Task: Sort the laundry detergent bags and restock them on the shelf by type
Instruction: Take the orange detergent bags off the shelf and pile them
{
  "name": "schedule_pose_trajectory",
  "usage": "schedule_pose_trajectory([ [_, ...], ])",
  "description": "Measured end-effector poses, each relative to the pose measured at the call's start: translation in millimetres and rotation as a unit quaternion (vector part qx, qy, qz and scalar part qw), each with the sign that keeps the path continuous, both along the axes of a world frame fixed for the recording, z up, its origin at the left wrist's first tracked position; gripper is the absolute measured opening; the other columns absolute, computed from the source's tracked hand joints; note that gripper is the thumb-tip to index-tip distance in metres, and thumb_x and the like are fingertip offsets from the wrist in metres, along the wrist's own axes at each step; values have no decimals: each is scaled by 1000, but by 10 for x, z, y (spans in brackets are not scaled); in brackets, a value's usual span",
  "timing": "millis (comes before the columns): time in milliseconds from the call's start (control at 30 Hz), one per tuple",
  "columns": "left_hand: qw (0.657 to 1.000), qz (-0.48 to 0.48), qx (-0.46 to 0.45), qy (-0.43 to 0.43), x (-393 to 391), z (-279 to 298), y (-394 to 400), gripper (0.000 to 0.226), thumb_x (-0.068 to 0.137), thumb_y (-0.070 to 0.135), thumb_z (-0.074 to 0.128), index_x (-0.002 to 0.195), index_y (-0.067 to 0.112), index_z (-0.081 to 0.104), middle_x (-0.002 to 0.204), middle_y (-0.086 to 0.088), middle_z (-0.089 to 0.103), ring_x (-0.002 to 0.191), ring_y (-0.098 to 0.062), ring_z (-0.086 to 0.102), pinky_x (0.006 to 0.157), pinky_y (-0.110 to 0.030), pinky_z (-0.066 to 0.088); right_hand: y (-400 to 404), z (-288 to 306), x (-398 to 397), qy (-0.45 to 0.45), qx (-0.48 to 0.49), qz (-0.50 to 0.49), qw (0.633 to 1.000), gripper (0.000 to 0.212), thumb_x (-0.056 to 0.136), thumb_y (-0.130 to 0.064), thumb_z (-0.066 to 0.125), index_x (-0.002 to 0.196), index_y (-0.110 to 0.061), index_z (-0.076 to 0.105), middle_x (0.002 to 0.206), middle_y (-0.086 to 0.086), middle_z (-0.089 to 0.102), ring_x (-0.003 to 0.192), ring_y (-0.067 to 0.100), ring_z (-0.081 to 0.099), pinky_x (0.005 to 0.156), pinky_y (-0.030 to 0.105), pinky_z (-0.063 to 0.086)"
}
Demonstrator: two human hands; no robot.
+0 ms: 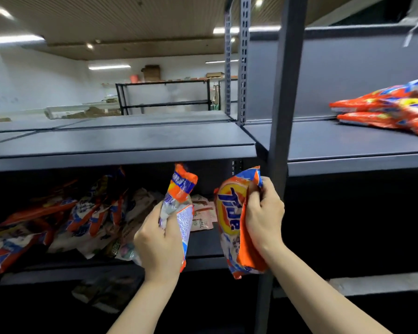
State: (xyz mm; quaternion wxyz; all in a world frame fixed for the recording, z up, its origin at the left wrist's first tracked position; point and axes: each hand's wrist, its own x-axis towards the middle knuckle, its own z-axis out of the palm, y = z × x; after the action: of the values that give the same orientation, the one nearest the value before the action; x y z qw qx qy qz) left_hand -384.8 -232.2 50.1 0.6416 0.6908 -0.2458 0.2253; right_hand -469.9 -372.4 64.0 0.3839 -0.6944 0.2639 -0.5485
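fingers (256, 196) crumple the tide bag (229, 220), hiding its upper corner.

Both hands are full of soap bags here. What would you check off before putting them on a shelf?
1. Left hand has a firm grip on its bag: ok, fingers curl round it.
2. Right hand grip on the Tide bag: ok, though it pinches bunched wrapping.
3. Both bags the same type: cannot tell, the left label is turned away.
4. Room on the upper shelf: ok, bare surface.
5. Matching pile found: cannot tell; the red bags at upper right are blurred.
6. Mixed pile below left to sort: not ok, a jumble.
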Motion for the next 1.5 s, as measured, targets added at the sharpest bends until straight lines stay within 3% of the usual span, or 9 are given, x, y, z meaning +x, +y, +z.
schedule_pose_trajectory([
  [167,997,-69,-11,-18,-541,0,127,52,79,44,41,96,5,70,79,3,68,78,0,59,66,-5,41,84,116,-529,-23,-16,5,1000,15,100,-17,43,93,-14,55,71,-3,63,66,7,64,57,23,54],
  [600,975,-167,-96,-114,-1755,731,-463,21,89,23,56,84,6,66,61,17,55,55,2,45,56,-12,33,-463,741,-2083,-171,-61,-112,977,20,98,-18,48,83,-11,59,67,-2,59,60,9,56,58,27,48],
  [733,969,-173,-116,-137,-2019,976,-981,25,91,22,55,67,21,49,53,7,43,51,-7,34,50,-13,27,-976,957,-2374,-228,-62,-148,960,15,98,-19,49,93,-17,63,80,-2,67,74,12,64,69,28,54],
  [867,964,-168,-143,-147,-2276,1089,-1668,20,92,21,55,73,14,57,51,2,37,55,-9,32,53,-16,29,-1718,1187,-2711,-269,-61,-160,948,15,96,-20,50,88,-23,63,85,0,68,81,16,65,79,38,54],
  [1133,968,-138,-160,-136,-2601,1259,-3119,19,93,20,56,77,11,59,54,14,44,53,-5,36,53,-14,29,-3436,1771,-3270,-268,-188,-228,917,16,95,-31,45,83,-27,55,72,-8,58,68,9,61,67,40,50],
  [1300,969,-103,-164,-152,-2660,1378,-3770,26,94,12,57,72,22,47,51,12,38,51,-4,31,49,-12,26,-4367,2050,-3045,-268,-277,-319,866,23,96,-21,44,101,-5,60,83,8,67,67,11,54,61,20,35],
  [1367,971,-82,-156,-162,-2649,1414,-3992,30,94,11,56,71,25,42,50,12,37,50,-5,29,48,-11,25,-4712,2090,-2865,-251,-335,-343,841,15,97,-24,43,107,-18,53,88,9,69,73,18,58,62,20,35],
  [1433,972,-68,-147,-169,-2619,1441,-4199,30,94,11,57,71,25,42,50,13,38,51,-4,29,48,-11,26,-5047,2095,-2665,-155,-406,-306,847,15,97,-23,45,110,-27,51,102,6,69,93,23,63,87,35,45],
  [1500,972,-67,-141,-175,-2553,1474,-4399,23,93,16,56,71,16,51,52,13,40,53,-5,32,50,-13,27,-5268,2071,-2541,74,-396,-235,885,34,95,-28,46,127,-36,50,131,0,57,130,26,45,110,63,16],
])
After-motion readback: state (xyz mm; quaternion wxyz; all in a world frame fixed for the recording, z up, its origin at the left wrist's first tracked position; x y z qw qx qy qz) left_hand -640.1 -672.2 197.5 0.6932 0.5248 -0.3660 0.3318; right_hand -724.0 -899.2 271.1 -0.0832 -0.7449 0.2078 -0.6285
